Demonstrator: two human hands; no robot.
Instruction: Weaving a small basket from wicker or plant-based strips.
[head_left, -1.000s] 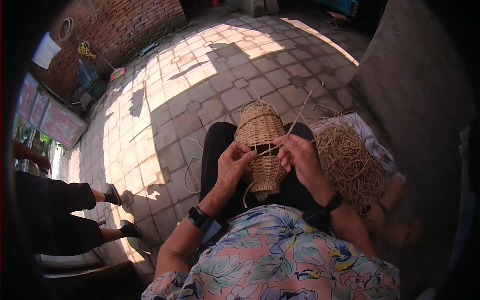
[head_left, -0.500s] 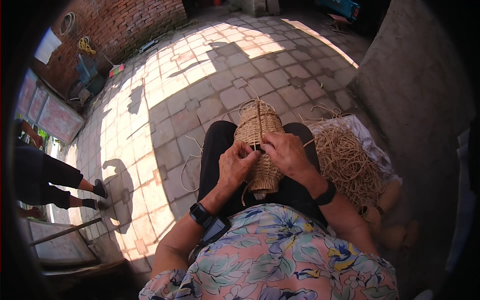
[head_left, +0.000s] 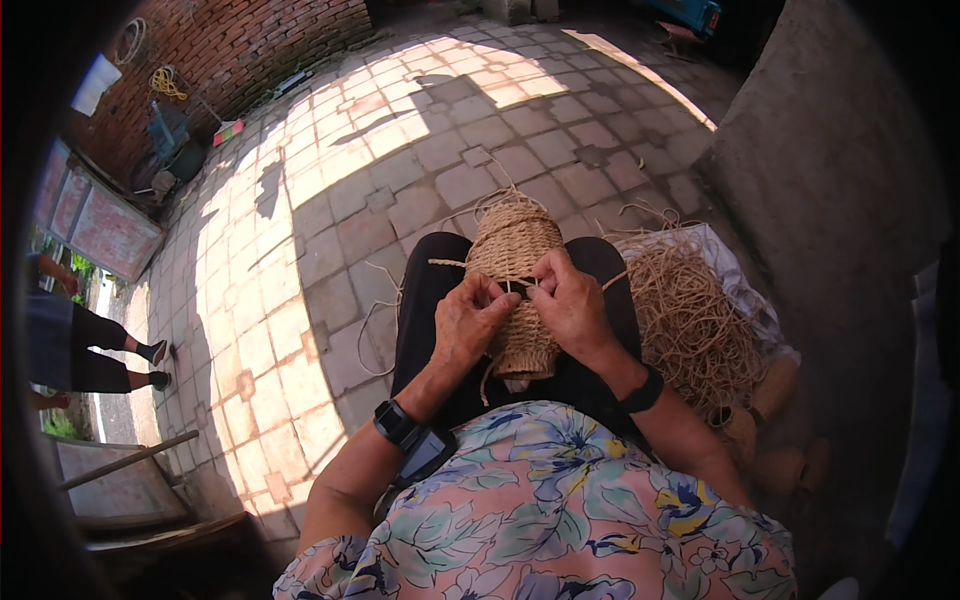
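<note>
Woven basket, strands between pinched fingers

I saw a tan woven basket lying on the lap, its rounded body farther off and its narrower end low in my view. A dark gap crossed its middle, and a twisted cord poked out leftward.
</note>
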